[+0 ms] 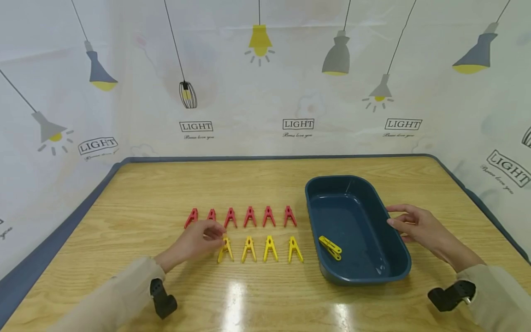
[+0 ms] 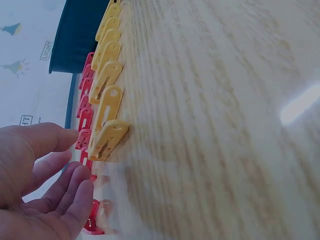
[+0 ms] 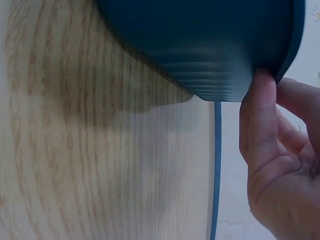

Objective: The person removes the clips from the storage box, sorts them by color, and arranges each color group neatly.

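Plastic clothespins stand in two rows on the table: red clothespins behind, yellow clothespins in front. My left hand is at the left end of the yellow row, its fingertips close to the leftmost yellow clothespin. In the left wrist view, thumb and fingers are spread apart beside the nearest yellow clothespin, with nothing between them. A dark blue bin stands right of the rows; a yellow clothespin lies inside it. My right hand touches the bin's right rim and outer wall with extended fingers.
The wooden table has a blue edge along its back and sides. Behind it hangs a pale cloth printed with lamps. The bin blocks the right side of the rows.
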`<act>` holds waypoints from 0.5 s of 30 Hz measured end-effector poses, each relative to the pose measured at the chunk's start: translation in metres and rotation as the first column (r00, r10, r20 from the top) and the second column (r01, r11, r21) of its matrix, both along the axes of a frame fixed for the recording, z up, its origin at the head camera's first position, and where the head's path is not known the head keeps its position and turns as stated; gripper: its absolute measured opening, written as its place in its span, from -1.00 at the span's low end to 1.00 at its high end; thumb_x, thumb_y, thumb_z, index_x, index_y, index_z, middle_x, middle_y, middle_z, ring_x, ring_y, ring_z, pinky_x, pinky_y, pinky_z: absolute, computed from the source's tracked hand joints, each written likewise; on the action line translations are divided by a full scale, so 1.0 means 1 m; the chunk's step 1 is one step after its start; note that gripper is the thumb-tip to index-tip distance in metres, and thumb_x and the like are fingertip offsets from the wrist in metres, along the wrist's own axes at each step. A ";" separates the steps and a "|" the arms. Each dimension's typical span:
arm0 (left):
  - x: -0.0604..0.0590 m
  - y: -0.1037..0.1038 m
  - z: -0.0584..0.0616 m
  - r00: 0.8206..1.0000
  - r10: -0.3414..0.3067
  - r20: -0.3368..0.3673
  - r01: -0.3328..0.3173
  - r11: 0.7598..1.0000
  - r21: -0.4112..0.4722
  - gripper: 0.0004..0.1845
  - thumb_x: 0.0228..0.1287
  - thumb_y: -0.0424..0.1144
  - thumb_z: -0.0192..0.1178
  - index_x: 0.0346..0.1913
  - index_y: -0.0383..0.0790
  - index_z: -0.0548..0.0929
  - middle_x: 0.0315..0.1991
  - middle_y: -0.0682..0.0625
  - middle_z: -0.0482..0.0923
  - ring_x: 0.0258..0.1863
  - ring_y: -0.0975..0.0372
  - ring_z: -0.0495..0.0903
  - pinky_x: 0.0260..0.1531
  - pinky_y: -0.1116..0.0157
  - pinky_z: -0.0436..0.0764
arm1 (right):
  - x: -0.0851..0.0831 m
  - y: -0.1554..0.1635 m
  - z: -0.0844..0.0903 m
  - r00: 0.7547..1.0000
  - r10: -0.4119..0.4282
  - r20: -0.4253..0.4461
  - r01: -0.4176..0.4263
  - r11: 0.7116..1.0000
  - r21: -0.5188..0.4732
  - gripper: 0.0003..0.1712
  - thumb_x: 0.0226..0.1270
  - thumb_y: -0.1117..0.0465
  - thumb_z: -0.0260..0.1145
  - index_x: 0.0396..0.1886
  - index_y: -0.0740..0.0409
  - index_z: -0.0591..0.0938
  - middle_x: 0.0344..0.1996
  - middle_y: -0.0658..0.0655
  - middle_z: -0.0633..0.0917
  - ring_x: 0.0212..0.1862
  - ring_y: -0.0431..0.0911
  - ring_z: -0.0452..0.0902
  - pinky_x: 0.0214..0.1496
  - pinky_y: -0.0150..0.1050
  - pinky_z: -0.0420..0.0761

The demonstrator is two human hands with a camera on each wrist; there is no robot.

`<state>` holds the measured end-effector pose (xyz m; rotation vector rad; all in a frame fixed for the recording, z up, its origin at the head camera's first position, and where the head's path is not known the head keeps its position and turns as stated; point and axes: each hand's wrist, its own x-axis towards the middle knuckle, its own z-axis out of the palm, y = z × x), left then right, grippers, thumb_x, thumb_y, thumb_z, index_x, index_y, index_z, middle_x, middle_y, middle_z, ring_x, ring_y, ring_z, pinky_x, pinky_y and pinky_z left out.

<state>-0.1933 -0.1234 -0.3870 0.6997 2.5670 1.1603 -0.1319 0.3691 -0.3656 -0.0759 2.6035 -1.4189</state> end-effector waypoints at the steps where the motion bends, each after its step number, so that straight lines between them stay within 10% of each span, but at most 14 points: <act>1: -0.001 0.000 0.001 1.000 0.000 -0.001 0.000 1.000 0.000 -0.80 0.08 -0.36 0.22 -0.21 -0.36 0.56 -0.30 -0.05 0.53 -0.31 0.17 0.52 -0.31 0.30 0.54 | 0.000 0.000 0.000 1.000 0.003 0.000 -0.003 1.000 0.000 -0.39 0.32 0.08 0.07 0.22 0.37 0.20 -0.20 0.24 0.52 -0.25 -0.27 0.48 -0.26 -0.18 0.56; 15: -0.006 0.043 0.032 0.985 -0.152 -0.083 0.147 0.987 -0.057 -0.81 0.10 -0.34 0.22 -0.21 -0.31 0.57 -0.29 -0.08 0.53 -0.31 0.22 0.51 -0.30 0.34 0.52 | -0.001 0.000 0.003 1.000 0.028 -0.007 -0.028 1.000 0.002 -0.41 0.32 0.10 0.08 0.20 0.40 0.21 -0.27 0.18 0.56 -0.28 -0.23 0.52 -0.26 -0.17 0.56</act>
